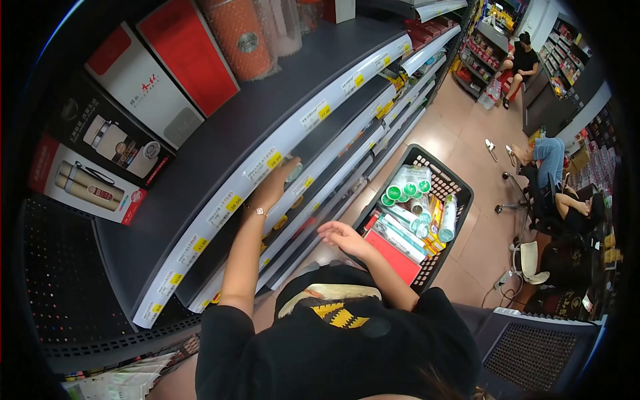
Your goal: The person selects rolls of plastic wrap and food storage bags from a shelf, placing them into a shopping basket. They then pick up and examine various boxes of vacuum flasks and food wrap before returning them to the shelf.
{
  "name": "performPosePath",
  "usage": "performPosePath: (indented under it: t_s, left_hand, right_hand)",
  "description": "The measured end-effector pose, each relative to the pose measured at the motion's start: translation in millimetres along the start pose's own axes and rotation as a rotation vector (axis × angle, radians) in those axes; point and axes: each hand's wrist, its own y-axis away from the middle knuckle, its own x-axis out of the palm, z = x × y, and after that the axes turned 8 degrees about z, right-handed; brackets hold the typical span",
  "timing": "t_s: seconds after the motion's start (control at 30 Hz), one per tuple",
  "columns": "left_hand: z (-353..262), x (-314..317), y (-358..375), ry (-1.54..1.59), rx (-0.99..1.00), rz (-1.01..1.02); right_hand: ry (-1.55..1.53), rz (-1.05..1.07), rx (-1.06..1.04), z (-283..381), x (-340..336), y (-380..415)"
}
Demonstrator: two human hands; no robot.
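My left hand, with a bracelet at the wrist, reaches in at the shelf below the top one. Its fingers close around a small cylinder with a pale round end; the rest of the cylinder is hidden. My right hand hangs in front of the shelves, fingers extended and holding nothing. Close to it stands a black shopping basket on the floor. Inside lie several clear cylinders with green round ends, a white-and-teal box, a red flat box, a yellow pack and a pale blue bottle.
The dark top shelf holds boxed flasks, a red box and a wrapped orange tumbler. Price tags line its edge. Two seated people are across the tiled aisle, one beside a wheeled chair.
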Motion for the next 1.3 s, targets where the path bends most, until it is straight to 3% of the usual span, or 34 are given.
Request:
performPosePath:
  t_s: [0.23,0.37,0.47,0.8,0.97,1.3]
  left_hand:
    - [9,-2,4,-0.055,0.051,-0.026]
    - [2,1,4,0.053,-0.046,-0.025]
    - [-2,1,9,-0.059,0.013,-0.038]
    - [-27,-21,13,0.004,0.038,0.080]
    - [-15,-4,0,-0.073,0.133,-0.067]
    - [-17,4,-3,-0.144,0.102,-0.125]
  right_hand:
    - [-0.006,-0.017,-0.032,-15,-6,14]
    - [0.017,-0.074,0.029,-20,-11,24]
    - [0.003,-0.112,0.084,-24,-18,30]
    - [-0.001,-0.209,0.117,-38,-29,45]
    - [0.025,-0.289,0.091,-44,-32,56]
    - [-0.020,-0.252,0.122,-52,-33,62]
